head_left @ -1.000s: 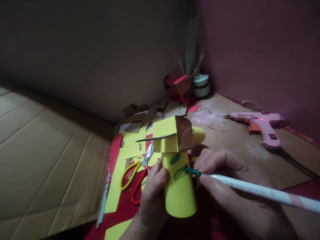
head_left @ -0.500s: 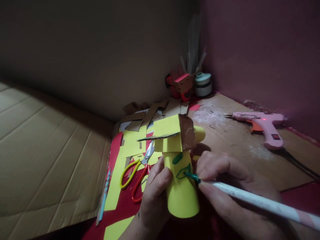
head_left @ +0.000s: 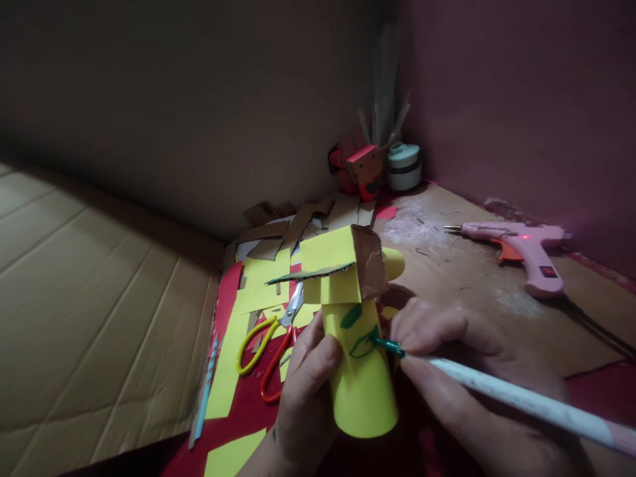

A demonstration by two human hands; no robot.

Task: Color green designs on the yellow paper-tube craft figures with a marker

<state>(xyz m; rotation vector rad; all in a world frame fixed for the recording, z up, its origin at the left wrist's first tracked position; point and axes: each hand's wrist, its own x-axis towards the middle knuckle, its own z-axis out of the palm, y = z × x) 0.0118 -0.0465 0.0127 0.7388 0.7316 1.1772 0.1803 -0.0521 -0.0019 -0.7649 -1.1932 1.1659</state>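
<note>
A yellow paper tube figure [head_left: 365,397] with a box-shaped cardboard top [head_left: 328,246] stands tilted in my left hand [head_left: 311,377], whose thumb and fingers wrap round its side. Two green leaf shapes show on the tube, the upper one filled in, the lower one [head_left: 364,346] mostly an outline. My right hand [head_left: 447,358] grips a white-bodied marker [head_left: 517,397] with a green tip section. Its point touches the tube at the right end of the lower leaf shape. The fingers of my left hand behind the tube are hidden.
Scissors [head_left: 284,324] with yellow and red handles lie left of my left hand, among yellow paper [head_left: 226,391] and cardboard scraps [head_left: 268,232]. A pink glue gun [head_left: 527,242] with a lit red light lies at right. A blue striped pencil [head_left: 206,391] rests beside a large cardboard sheet [head_left: 109,318].
The marker tip has moved slightly right along the lower leaf outline. The yellow figure has tilted a little, its top shifting left.
</note>
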